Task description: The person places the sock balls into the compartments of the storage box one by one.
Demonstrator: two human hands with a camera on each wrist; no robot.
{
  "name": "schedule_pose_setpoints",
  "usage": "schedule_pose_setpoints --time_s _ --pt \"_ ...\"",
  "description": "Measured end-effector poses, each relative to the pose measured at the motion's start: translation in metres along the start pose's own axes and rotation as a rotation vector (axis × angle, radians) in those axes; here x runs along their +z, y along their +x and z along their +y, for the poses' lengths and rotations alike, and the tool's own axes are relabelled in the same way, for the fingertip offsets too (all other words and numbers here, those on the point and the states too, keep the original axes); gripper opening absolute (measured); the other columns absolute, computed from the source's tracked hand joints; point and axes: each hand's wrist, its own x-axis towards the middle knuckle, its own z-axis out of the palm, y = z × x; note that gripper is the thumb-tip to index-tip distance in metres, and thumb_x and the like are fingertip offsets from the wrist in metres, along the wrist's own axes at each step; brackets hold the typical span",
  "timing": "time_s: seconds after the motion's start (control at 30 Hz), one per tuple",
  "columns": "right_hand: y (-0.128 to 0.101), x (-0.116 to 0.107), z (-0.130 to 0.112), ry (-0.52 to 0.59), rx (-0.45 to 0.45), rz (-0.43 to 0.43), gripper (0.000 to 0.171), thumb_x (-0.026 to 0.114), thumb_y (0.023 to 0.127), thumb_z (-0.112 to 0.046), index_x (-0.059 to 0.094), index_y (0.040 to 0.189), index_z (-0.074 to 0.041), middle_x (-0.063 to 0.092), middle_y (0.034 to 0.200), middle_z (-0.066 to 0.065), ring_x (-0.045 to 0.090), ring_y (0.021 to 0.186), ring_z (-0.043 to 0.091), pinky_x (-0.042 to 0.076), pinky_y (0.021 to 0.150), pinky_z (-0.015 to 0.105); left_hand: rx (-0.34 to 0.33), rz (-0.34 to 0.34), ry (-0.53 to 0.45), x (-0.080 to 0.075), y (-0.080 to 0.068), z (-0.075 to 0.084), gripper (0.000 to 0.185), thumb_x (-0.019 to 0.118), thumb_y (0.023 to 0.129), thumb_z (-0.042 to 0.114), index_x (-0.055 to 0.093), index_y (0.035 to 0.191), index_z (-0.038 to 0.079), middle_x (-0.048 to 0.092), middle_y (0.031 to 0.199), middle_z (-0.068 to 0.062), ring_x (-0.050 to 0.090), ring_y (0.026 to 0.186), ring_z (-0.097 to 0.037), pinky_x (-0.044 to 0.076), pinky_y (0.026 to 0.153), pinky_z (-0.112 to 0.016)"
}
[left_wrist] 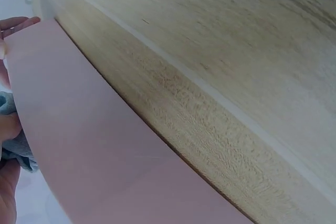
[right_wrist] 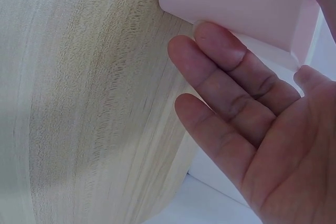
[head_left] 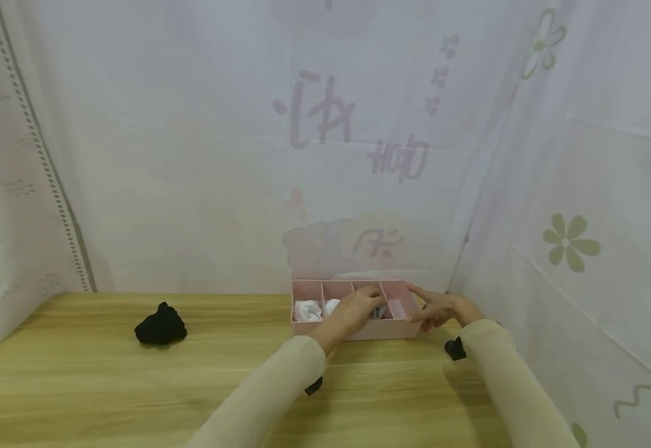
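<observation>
A pink divided box (head_left: 392,328) stands at the back of the wooden table (head_left: 107,386). My left hand (head_left: 359,311) reaches into a middle compartment and holds a grey-blue cloth bundle (head_left: 379,312). In the left wrist view the cloth (left_wrist: 11,129) shows just over the box's outer wall (left_wrist: 94,150), between my fingers (left_wrist: 7,127). My right hand (head_left: 434,309) rests against the box's right end. Its fingers (right_wrist: 231,77) lie straight against the box corner (right_wrist: 231,3) with the palm open. White rolled bundles (head_left: 307,310) fill the left compartments.
A black cloth bundle (head_left: 160,325) lies alone on the table at the left. Pale printed curtains (head_left: 247,155) close off the back and both sides right behind the box. The table's right edge (right_wrist: 173,182) runs near my right hand.
</observation>
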Motion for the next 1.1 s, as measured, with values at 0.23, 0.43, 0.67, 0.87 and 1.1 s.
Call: schedule_pose_setpoints --time_s 0.23,0.43,0.67,0.87,1.1 --pt "-0.001 -0.001 -0.003 0.024 0.008 -0.006 0.104 0.066 0.087 -0.037 -0.014 0.150 -0.014 0.069 0.090 0.015 0.068 0.085 0.029 0.050 0.083 0.044 0.065 -0.101 0.114 -0.002 0.006 0.003 0.035 0.064 0.084 -0.001 0.069 0.111 0.021 0.061 0.122 0.005 0.056 0.115 -0.010 0.048 0.090 -0.019" --pt "0.000 -0.001 -0.004 0.035 0.004 -0.018 0.106 0.067 0.086 -0.038 -0.015 0.150 -0.015 0.069 0.090 0.016 0.067 0.086 0.030 0.050 0.083 0.044 0.030 -0.208 0.184 -0.004 0.011 0.006 0.029 0.065 0.086 0.008 0.069 0.110 0.025 0.057 0.123 0.005 0.054 0.113 -0.010 0.049 0.086 -0.020" --pt "0.002 -0.002 -0.002 0.050 0.006 -0.007 0.103 0.066 0.088 -0.034 -0.014 0.150 -0.015 0.070 0.087 0.015 0.068 0.081 0.028 0.049 0.071 0.035 -0.038 -0.182 0.231 -0.003 0.012 0.011 0.027 0.068 0.083 0.013 0.072 0.104 0.029 0.059 0.113 0.006 0.055 0.106 -0.012 0.053 0.076 -0.024" --pt "0.003 -0.001 -0.001 0.050 0.010 -0.008 0.103 0.066 0.088 -0.034 -0.015 0.150 -0.015 0.070 0.086 0.014 0.068 0.082 0.028 0.050 0.073 0.036 -0.022 -0.179 0.258 -0.001 0.013 0.011 0.022 0.068 0.083 0.013 0.072 0.100 0.026 0.066 0.105 0.008 0.063 0.096 -0.009 0.053 0.076 -0.020" --pt "0.001 0.000 -0.001 0.041 0.009 -0.007 0.105 0.067 0.087 -0.037 -0.015 0.150 -0.016 0.070 0.087 0.014 0.068 0.084 0.028 0.051 0.081 0.041 -0.023 -0.314 0.276 0.002 0.014 0.014 0.017 0.059 0.090 0.012 0.071 0.101 0.017 0.066 0.109 0.005 0.063 0.099 -0.012 0.051 0.086 -0.025"
